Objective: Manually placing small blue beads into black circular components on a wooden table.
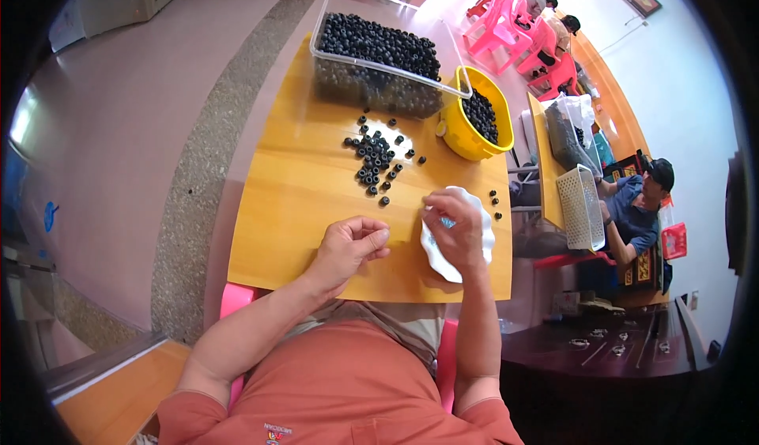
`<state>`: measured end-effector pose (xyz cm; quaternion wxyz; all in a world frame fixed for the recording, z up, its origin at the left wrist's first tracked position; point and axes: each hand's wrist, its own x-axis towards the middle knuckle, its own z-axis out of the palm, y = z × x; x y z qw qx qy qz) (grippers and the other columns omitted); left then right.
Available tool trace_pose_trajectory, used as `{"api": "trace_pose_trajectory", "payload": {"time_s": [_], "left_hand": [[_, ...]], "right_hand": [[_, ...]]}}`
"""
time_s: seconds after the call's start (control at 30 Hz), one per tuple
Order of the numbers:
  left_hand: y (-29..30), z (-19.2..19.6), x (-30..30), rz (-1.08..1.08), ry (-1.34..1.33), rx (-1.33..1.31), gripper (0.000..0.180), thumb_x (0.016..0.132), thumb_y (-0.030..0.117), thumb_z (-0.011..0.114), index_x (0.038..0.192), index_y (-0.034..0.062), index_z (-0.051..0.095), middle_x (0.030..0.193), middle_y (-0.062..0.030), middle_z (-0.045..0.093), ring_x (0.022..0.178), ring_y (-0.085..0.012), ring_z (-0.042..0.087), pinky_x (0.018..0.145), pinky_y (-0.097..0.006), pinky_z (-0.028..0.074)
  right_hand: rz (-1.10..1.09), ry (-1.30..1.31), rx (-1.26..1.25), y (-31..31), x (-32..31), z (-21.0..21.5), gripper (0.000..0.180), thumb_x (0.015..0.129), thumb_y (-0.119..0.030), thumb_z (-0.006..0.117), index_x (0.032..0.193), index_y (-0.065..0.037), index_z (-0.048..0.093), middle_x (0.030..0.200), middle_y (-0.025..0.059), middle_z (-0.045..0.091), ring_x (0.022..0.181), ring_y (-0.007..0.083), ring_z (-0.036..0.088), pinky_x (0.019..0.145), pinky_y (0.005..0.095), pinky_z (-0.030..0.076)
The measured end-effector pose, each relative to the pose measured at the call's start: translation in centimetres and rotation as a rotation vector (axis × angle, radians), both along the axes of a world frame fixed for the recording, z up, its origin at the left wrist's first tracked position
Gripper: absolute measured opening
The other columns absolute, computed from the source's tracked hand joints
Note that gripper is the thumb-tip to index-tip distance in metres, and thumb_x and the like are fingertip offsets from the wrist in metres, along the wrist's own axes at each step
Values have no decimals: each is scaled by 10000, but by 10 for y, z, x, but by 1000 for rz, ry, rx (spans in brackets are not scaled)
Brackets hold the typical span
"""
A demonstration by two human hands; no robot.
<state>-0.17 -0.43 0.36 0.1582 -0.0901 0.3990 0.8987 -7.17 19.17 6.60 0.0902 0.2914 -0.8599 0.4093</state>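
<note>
My left hand point(353, 247) is just above the near part of the wooden table, its fingers curled and thumb pressed against the index finger. Whatever it may hold is hidden. My right hand point(458, 230) hovers over a white wavy-edged dish point(436, 258), fingertips pinched together; anything between them is too small to make out. Small pale blue bits point(448, 222) show in the dish beside my fingers. Ahead of my hands lies a loose scatter of small black ring-like beads point(375, 157). A few more black beads point(495, 201) lie to the right of the dish.
A clear plastic tub point(326, 75) full of black beads stands at the table's far end. Beside it, a yellow bucket point(460, 135) holds more. To the right, a person point(637, 204) sits at another table point(547, 176) with a white perforated basket point(581, 208). Pink chairs point(500, 30) stand farther back.
</note>
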Motion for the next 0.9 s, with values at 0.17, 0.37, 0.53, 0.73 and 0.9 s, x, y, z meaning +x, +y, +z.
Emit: {"api": "trace_pose_trajectory", "payload": {"time_s": [0.17,0.37,0.53,0.73,0.9], "left_hand": [[-3,2,-1,-13,14,9,101,923,104,656,995,34,645,892,-22,652,790,-107,640,754,-248,554],[1,1,1,-32,22,3,113,917,108,664,1000,34,643,891,-25,651,782,-106,634,760,-250,554],[4,1,4,-59,3,-17,124,912,108,671,1001,28,639,886,-25,648,781,-103,631,768,-257,559],[6,1,6,-73,-4,-21,123,907,102,675,996,26,637,889,-26,647,784,-105,634,758,-254,562],[6,2,6,-67,3,-7,153,907,124,683,1003,12,641,879,-22,647,769,-89,622,747,-229,550]], "right_hand": [[-149,65,182,30,10,14,179,778,-30,736,944,-31,669,913,117,663,699,236,640,637,325,515],[-202,123,477,51,59,-6,182,803,-73,706,981,-48,679,951,108,646,868,299,630,734,401,512],[-245,206,578,54,64,-19,189,844,-49,628,1029,-34,666,1019,114,639,933,329,583,775,419,488],[-197,232,665,56,53,-22,191,823,-43,619,1007,-44,669,982,93,640,937,317,581,773,414,491],[-173,174,683,57,46,-26,117,820,-50,626,930,-55,665,927,80,639,901,306,587,773,402,492]]}}
